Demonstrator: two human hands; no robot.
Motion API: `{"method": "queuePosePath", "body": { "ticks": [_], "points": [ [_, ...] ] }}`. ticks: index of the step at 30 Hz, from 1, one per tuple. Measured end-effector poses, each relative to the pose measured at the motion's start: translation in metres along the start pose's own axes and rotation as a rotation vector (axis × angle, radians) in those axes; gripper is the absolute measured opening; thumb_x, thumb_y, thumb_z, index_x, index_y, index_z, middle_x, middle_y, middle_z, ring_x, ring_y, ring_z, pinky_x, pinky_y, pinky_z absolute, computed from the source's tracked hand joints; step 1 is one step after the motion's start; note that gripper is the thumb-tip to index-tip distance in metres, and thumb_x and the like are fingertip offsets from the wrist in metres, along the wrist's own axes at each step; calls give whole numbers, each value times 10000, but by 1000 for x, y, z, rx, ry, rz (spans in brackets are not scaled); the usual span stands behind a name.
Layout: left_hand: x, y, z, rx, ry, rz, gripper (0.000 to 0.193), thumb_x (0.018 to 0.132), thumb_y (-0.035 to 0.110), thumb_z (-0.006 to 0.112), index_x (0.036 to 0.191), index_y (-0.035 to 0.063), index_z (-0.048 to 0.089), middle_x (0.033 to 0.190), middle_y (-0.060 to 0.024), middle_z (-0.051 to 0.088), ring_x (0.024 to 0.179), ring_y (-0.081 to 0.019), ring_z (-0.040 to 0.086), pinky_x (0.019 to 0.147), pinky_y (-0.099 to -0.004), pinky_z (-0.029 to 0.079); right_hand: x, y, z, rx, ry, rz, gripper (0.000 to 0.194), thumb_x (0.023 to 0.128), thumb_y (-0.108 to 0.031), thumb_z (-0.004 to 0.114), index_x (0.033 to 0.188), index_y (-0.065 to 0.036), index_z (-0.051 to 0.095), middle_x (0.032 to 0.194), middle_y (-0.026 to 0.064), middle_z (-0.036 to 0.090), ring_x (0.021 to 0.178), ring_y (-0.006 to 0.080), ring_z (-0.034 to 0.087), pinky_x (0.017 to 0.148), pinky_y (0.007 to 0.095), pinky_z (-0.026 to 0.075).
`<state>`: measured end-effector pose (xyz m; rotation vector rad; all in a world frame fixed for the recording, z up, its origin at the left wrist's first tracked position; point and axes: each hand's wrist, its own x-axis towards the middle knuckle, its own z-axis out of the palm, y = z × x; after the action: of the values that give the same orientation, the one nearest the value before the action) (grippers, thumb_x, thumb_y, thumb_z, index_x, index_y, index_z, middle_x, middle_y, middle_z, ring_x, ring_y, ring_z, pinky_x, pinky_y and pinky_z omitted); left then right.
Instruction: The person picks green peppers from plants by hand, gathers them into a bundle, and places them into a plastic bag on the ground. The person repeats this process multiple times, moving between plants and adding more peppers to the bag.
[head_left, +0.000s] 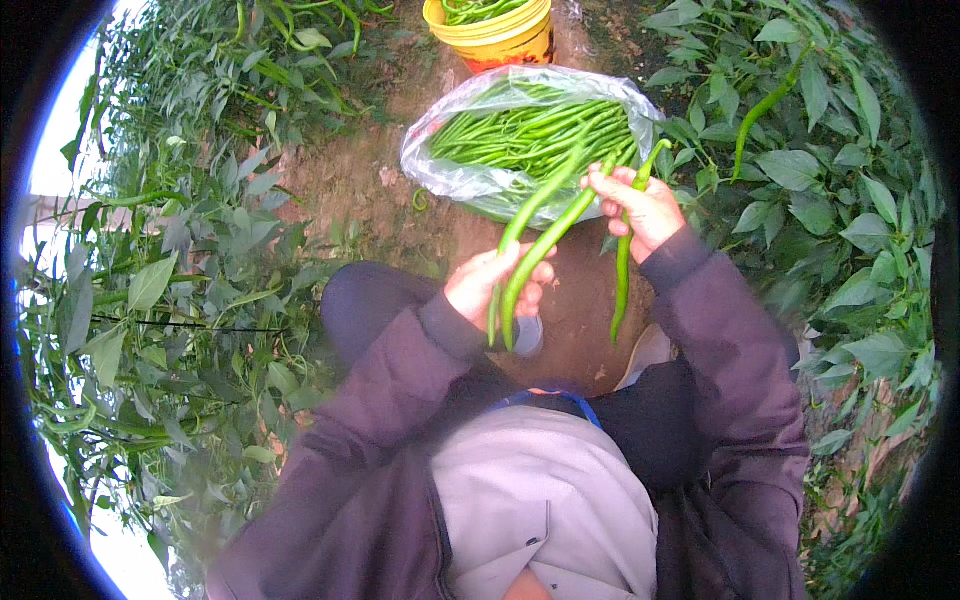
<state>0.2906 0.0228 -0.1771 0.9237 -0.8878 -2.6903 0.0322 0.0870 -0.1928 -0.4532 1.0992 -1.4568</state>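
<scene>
My left hand (495, 279) holds long green chili peppers (541, 244); two of them slant up and to the right across the fingers. Between the fingers of my right hand (637, 206) another green chili pepper (622, 279) hangs down, its stem end uppermost. The right fingertips also meet the upper end of one pepper from the left hand. Just beyond both hands, a clear plastic bag (431, 174) lies open on the soil, filled with many green chili peppers (525, 135) laid mostly side by side.
A yellow bucket (510, 45) with green peppers inside stands behind the bag. Leafy pepper plants (225, 150) line the left side, and more plants (817, 165) crowd the right, bearing a hanging pepper (765, 109). Bare soil (337, 180) runs between the rows.
</scene>
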Motion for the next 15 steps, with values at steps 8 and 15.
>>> {"method": "queuePosePath", "body": {
  "ticks": [8, 15],
  "points": [
    [-1, -5, -31, 476, 244, 215, 386, 1015, 334, 621, 1195, -6, 650, 955, -62, 700, 765, -123, 612, 714, -270, 496, 20, -3, -9, -9, 155, 80, 297, 878, -230, 798, 1104, -84, 671, 924, -21, 683, 652, 31, 488, 485, 187, 357],
    [13, 51, -73, 779, 429, 389, 337, 986, 206, 680, 1229, -28, 669, 934, -57, 727, 761, -80, 616, 694, -238, 504, 26, -25, -55, -1301, 578, -452, 869, 721, -439, 872, 1319, 111, 565, 1211, 309, 656, 1169, 406, 633, 1038, 445, 484]
  ]
}}
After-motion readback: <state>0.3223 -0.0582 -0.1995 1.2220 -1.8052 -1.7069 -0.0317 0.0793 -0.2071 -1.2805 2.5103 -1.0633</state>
